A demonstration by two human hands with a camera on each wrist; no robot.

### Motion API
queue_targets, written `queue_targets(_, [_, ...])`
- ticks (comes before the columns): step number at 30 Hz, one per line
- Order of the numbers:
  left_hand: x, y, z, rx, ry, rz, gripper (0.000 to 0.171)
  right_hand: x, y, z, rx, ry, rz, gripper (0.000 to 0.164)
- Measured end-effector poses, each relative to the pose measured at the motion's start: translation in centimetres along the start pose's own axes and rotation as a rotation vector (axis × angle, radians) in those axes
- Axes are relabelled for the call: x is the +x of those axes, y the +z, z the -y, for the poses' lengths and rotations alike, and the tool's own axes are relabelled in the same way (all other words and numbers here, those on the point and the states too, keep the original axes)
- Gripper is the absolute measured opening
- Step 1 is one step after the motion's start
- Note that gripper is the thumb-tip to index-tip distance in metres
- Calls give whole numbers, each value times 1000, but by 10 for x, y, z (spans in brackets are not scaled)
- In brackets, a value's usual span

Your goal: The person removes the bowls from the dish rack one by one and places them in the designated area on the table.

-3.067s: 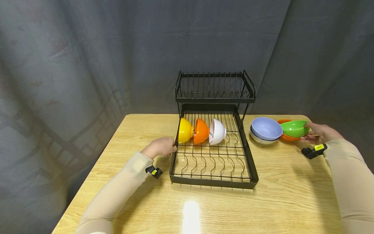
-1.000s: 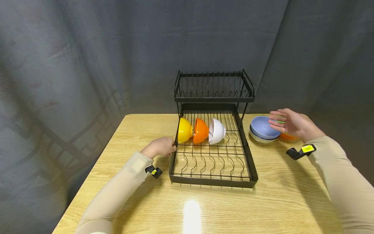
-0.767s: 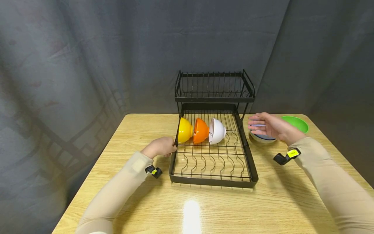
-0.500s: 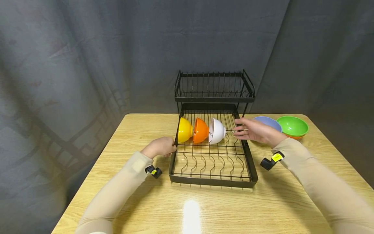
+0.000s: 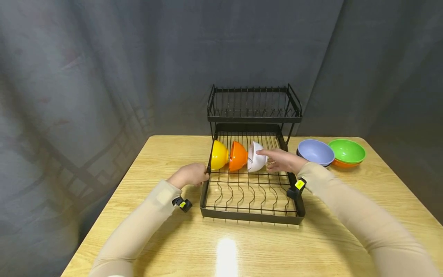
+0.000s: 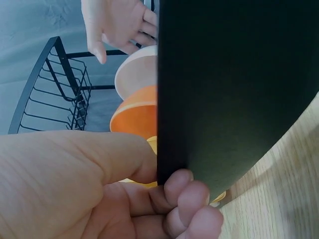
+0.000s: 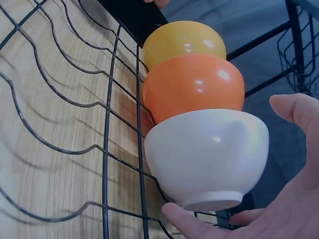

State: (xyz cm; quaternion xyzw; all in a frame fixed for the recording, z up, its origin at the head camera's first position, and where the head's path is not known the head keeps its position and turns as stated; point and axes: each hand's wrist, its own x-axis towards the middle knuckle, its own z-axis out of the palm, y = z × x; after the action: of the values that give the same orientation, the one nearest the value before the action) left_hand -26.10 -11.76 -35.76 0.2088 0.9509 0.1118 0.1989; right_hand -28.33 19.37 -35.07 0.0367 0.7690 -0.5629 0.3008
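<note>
My left hand (image 5: 190, 174) pinches the left rim of a black two-tier dish rack (image 5: 252, 219); the left wrist view shows thumb and curled fingers on either side of that dark rim (image 6: 229, 74). On the lower tier a yellow bowl (image 5: 219, 155), an orange bowl (image 5: 238, 156) and a white bowl (image 5: 254, 161) stand on their sides in a row, feet to the right. My right hand (image 5: 283, 160) is at the white bowl's foot side. In the right wrist view, its thumb and fingers are spread around this bowl (image 7: 207, 154), without a clear grip.
Right of the rack, a light blue bowl (image 5: 315, 151) sits stacked on others. Beside it a green bowl (image 5: 347, 150) rests in an orange one (image 5: 346, 164). The rack's upper tier (image 5: 254, 118) rises at the back, before a grey curtain (image 5: 187, 69). Everything stands on a wooden table (image 5: 166, 152).
Earlier my right hand held the green bowl over the orange one at the right; it let go and moved left across the blue bowl to the white bowl. My left hand stayed on the rim.
</note>
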Motion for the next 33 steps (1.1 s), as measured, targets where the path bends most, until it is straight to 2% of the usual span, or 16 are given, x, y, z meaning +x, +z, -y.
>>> queue_targets(14, [0,0,0,1,-3,-5,30,14,8,3,-44,4,-54,69])
queue_targets(19, [1,0,1,-9,-6,2,32,18,8,2,-38,-7,-54,77])
queue_targets(25, [1,0,1,-15,-6,2,32,40,0,-7,-29,20,-98,89])
queue_targets(32, [1,0,1,-4,-2,0,32,82,-23,-29,27,80,-147,102])
queue_targets(33, [1,0,1,-5,-1,0,32,79,-22,-28,36,86,-144,102])
